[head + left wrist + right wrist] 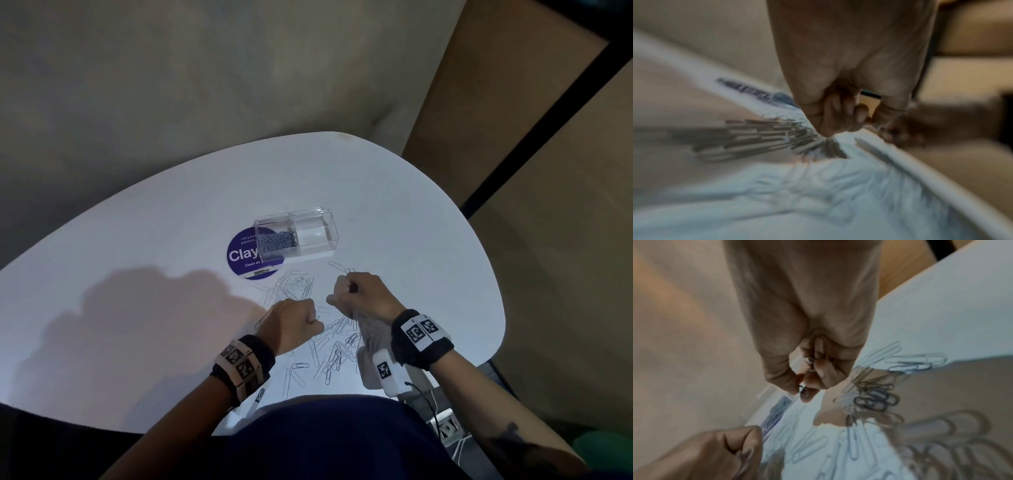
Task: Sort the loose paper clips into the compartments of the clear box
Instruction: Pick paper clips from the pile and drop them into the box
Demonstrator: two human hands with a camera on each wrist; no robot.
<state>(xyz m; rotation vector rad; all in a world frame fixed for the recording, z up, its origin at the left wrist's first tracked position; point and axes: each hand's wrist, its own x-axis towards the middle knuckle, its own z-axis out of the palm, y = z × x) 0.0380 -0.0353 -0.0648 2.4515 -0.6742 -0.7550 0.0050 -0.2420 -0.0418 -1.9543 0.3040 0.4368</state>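
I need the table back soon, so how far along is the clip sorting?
Done: the clear box has small dark clips in its left compartment; the right one looks empty. In hand: the right hand pinches small dark clips. Left: many loose paper clips lie scattered on the table.

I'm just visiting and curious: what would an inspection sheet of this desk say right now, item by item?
Surface: white rounded table, with a shadow over its left part.
Job's things: clear box with two compartments; the left one holds dark paper clips, the right one looks empty. Loose paper clips lie scattered in front of it.
Clutter: round purple sticker partly under the box.
Hands: left hand is curled, contents unclear; right hand pinches small dark clips.
Cables: thin black cable by the right wrist, past the table edge.
Surroundings: grey floor, brown panels on the right.
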